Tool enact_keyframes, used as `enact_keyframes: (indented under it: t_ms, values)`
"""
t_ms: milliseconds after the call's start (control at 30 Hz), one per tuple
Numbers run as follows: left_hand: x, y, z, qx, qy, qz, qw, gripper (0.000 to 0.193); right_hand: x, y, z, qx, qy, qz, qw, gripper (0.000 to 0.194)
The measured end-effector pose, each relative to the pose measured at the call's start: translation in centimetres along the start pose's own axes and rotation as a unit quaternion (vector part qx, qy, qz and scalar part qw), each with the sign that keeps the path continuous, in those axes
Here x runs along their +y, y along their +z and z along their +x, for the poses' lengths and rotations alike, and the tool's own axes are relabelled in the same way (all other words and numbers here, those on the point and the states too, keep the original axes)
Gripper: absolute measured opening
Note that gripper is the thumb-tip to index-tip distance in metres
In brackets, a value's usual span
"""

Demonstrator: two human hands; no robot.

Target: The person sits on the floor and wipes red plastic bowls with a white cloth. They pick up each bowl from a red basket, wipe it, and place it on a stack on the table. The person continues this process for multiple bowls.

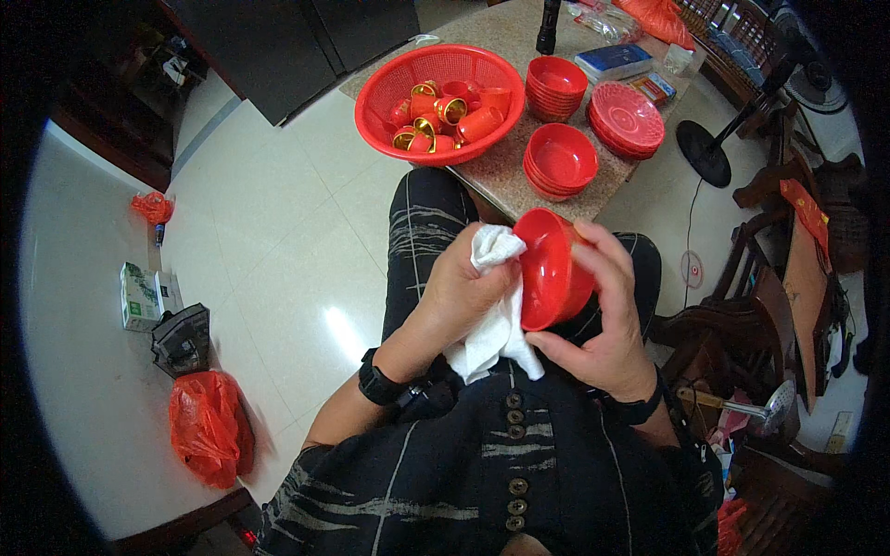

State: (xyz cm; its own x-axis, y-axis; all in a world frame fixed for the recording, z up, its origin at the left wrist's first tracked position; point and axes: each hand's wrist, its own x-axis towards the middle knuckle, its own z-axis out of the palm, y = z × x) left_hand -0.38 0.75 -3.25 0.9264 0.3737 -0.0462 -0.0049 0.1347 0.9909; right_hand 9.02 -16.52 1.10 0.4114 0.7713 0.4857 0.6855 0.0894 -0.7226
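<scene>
A white cloth (495, 333) is bunched in my left hand (467, 274), its loose end hanging over my lap. My right hand (605, 316) grips a red plastic bowl (546, 271) by its outer side and rim. The bowl is tilted on its side, its hollow facing the cloth, and the cloth's top lies by the rim. Beyond the bowl, two stacks of matching red bowls (560, 156) (556, 80) stand on the stone-topped table (518, 198). A stack of red plates (626, 115) sits to their right.
A red plastic basket (372, 128) on the table holds several red and gold cups (480, 124). Behind the bowls are a black flashlight (548, 28) and a blue box (613, 61). A fan base (702, 149), dark wooden chairs (737, 292) and a skimmer (772, 406) are at right. A red bag (208, 427) lies left.
</scene>
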Motion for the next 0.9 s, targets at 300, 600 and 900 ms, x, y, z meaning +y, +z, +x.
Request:
enact_keyframes:
  t_ms: [300,600,900]
  values:
    - [1.3,0.4,-0.3,0.072,0.127,0.160,0.976,0.025,1.9,0.6,0.0,0.087,0.198,0.198,0.956,0.032]
    - [1.2,1.7,-0.1,0.001,0.265,0.214,0.940,0.036,4.0,0.9,0.1,0.204,0.316,0.519,0.768,0.033]
    - [-0.9,1.5,0.2,-0.024,0.055,0.019,0.998,0.034,4.2,0.5,0.9,0.084,0.287,0.384,0.874,0.028]
